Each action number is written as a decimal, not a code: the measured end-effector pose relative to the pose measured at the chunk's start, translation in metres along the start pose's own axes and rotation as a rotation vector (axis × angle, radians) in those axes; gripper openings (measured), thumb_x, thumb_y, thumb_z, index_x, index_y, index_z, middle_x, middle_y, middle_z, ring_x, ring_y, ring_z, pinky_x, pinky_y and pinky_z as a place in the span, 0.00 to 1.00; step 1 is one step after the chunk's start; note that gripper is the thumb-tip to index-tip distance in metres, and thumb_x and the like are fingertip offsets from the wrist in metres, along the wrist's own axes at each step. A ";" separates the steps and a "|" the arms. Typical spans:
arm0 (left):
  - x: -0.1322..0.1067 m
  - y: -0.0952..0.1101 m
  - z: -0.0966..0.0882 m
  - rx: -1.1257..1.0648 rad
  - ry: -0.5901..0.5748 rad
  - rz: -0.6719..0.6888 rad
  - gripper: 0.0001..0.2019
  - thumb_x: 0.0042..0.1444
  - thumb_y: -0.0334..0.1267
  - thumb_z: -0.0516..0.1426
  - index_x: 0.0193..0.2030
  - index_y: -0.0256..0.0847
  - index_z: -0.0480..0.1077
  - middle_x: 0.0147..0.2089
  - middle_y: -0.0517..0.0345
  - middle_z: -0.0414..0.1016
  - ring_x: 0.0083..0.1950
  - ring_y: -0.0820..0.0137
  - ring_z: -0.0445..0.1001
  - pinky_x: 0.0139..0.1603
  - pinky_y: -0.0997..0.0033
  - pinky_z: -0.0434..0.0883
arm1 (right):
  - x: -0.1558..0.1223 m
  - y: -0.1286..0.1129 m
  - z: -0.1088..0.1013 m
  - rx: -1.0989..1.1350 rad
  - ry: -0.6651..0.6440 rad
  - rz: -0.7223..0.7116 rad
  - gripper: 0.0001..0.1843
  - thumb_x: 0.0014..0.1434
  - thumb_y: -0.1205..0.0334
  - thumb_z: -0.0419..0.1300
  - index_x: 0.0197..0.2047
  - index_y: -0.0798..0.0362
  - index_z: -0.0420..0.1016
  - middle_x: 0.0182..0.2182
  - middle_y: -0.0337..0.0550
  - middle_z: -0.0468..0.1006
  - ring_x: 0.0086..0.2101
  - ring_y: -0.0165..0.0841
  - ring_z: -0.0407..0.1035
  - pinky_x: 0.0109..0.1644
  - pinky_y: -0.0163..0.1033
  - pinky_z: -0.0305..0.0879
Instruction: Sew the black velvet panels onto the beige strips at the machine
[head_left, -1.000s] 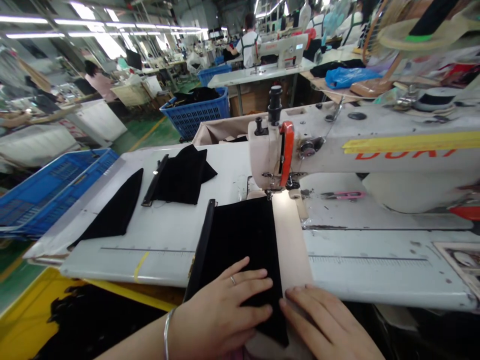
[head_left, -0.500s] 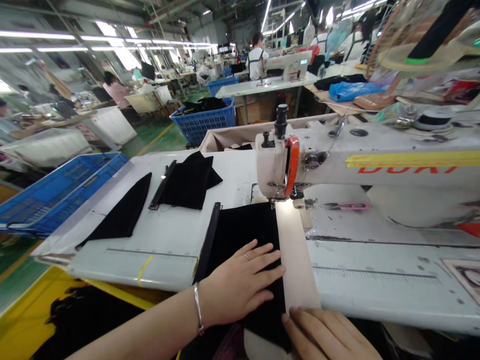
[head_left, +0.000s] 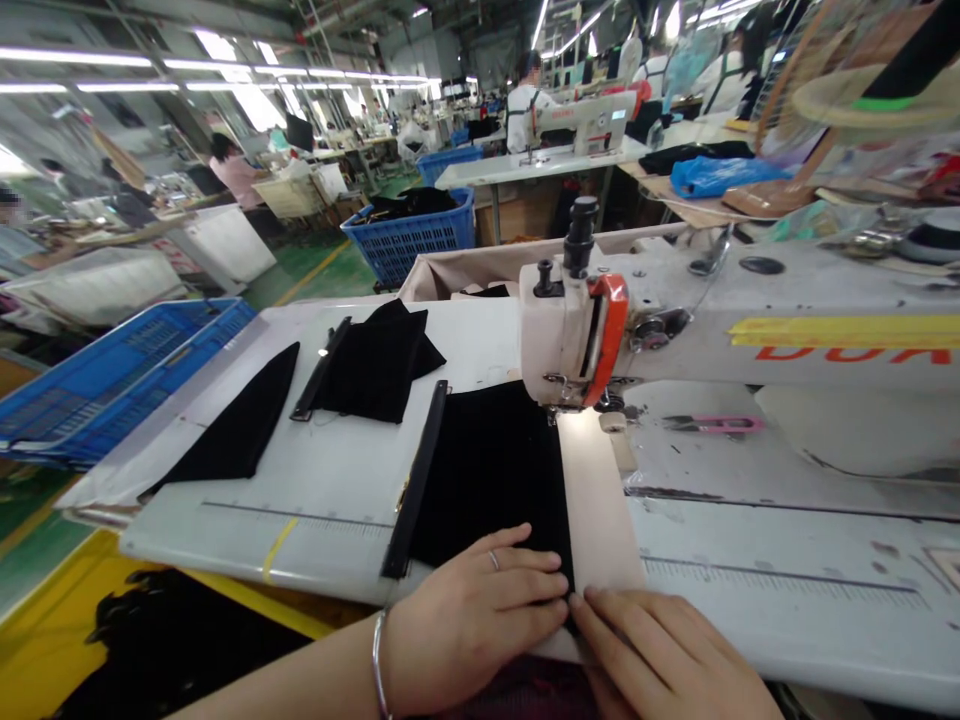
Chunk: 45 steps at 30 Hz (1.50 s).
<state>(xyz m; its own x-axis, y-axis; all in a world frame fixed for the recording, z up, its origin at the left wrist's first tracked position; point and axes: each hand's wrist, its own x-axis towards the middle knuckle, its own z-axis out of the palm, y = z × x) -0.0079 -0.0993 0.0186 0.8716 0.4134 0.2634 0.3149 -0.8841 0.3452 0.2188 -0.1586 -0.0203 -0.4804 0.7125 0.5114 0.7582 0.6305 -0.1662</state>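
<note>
A black fabric panel [head_left: 487,470] with a black zipper strip [head_left: 417,478] along its left edge lies on the sewing table, running up under the presser foot of a cream sewing machine [head_left: 570,330]. A beige strip [head_left: 596,500] lies along the panel's right edge. My left hand [head_left: 469,620] lies flat on the near end of the black panel, fingers stretched out. My right hand [head_left: 664,650] rests flat beside it on the near end of the beige strip, its fingertips meeting those of the left at the seam.
Two more black fabric pieces [head_left: 375,365] [head_left: 236,430] lie on the table to the left. Blue crates [head_left: 97,375] [head_left: 412,235] stand left and behind. Pink thread snips [head_left: 712,424] lie under the machine arm. Other workers sit at machines far behind.
The black panel has fed farther under the presser foot. My left hand slid back toward me to the panel's near end, and my right fingertips came up against it.
</note>
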 end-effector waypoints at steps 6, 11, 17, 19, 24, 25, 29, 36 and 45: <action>0.008 -0.015 0.006 0.044 0.075 0.033 0.08 0.65 0.31 0.52 0.48 0.38 0.70 0.51 0.61 0.77 0.59 0.72 0.68 0.71 0.64 0.55 | 0.010 0.010 -0.001 0.000 0.000 -0.019 0.15 0.64 0.65 0.52 0.50 0.51 0.75 0.43 0.40 0.78 0.40 0.33 0.71 0.44 0.40 0.67; 0.017 -0.029 0.001 0.086 0.015 0.048 0.10 0.65 0.31 0.51 0.49 0.36 0.70 0.53 0.58 0.75 0.60 0.69 0.68 0.69 0.61 0.58 | 0.021 0.017 -0.001 0.024 -0.016 -0.005 0.16 0.62 0.63 0.55 0.52 0.52 0.74 0.44 0.42 0.78 0.40 0.35 0.70 0.45 0.42 0.67; 0.027 -0.048 -0.001 0.156 0.014 0.078 0.11 0.65 0.31 0.49 0.49 0.35 0.70 0.53 0.54 0.75 0.61 0.67 0.67 0.68 0.60 0.60 | 0.033 0.025 0.003 0.062 -0.038 0.042 0.17 0.61 0.64 0.57 0.54 0.54 0.72 0.46 0.43 0.75 0.43 0.35 0.68 0.49 0.43 0.65; 0.031 -0.054 -0.002 0.167 0.006 0.083 0.11 0.65 0.31 0.49 0.48 0.35 0.71 0.53 0.54 0.75 0.61 0.68 0.67 0.68 0.60 0.61 | 0.036 0.027 0.004 0.070 -0.059 0.064 0.17 0.61 0.63 0.58 0.53 0.54 0.71 0.46 0.42 0.75 0.44 0.35 0.67 0.50 0.43 0.65; 0.041 -0.069 -0.005 0.204 -0.002 0.084 0.11 0.65 0.31 0.49 0.49 0.35 0.71 0.54 0.52 0.74 0.61 0.67 0.67 0.67 0.61 0.63 | 0.047 0.034 0.006 0.051 -0.092 0.097 0.17 0.61 0.61 0.58 0.53 0.53 0.71 0.48 0.41 0.74 0.46 0.35 0.66 0.53 0.44 0.64; 0.043 -0.072 -0.005 0.211 0.002 0.089 0.11 0.65 0.31 0.49 0.49 0.35 0.71 0.54 0.52 0.74 0.61 0.67 0.67 0.67 0.61 0.63 | 0.049 0.035 0.006 0.045 -0.102 0.105 0.17 0.61 0.61 0.58 0.53 0.53 0.70 0.48 0.42 0.73 0.47 0.35 0.66 0.53 0.44 0.64; 0.050 -0.085 -0.003 0.252 -0.001 0.096 0.11 0.64 0.30 0.50 0.48 0.36 0.71 0.53 0.52 0.74 0.61 0.67 0.68 0.66 0.62 0.63 | 0.059 0.043 0.008 0.023 -0.134 0.121 0.17 0.61 0.60 0.57 0.53 0.53 0.70 0.48 0.43 0.73 0.47 0.36 0.66 0.53 0.45 0.64; 0.061 -0.102 -0.004 0.290 0.004 0.080 0.12 0.65 0.28 0.47 0.50 0.33 0.69 0.53 0.50 0.73 0.59 0.68 0.69 0.65 0.63 0.64 | 0.074 0.059 0.016 -0.027 -0.162 0.113 0.21 0.60 0.57 0.57 0.55 0.54 0.69 0.49 0.45 0.73 0.48 0.37 0.67 0.54 0.46 0.65; 0.076 -0.124 -0.005 0.298 0.008 -0.023 0.10 0.64 0.29 0.51 0.47 0.35 0.71 0.50 0.53 0.73 0.52 0.68 0.71 0.57 0.67 0.69 | 0.089 0.074 0.022 -0.098 -0.207 0.134 0.25 0.60 0.53 0.55 0.58 0.54 0.68 0.53 0.47 0.72 0.48 0.41 0.67 0.53 0.49 0.66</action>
<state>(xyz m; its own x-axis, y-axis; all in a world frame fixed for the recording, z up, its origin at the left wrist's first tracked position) 0.0172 0.0428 0.0004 0.8601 0.4351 0.2661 0.4323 -0.8988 0.0724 0.2225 -0.0413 -0.0058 -0.4450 0.8418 0.3054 0.8555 0.5004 -0.1328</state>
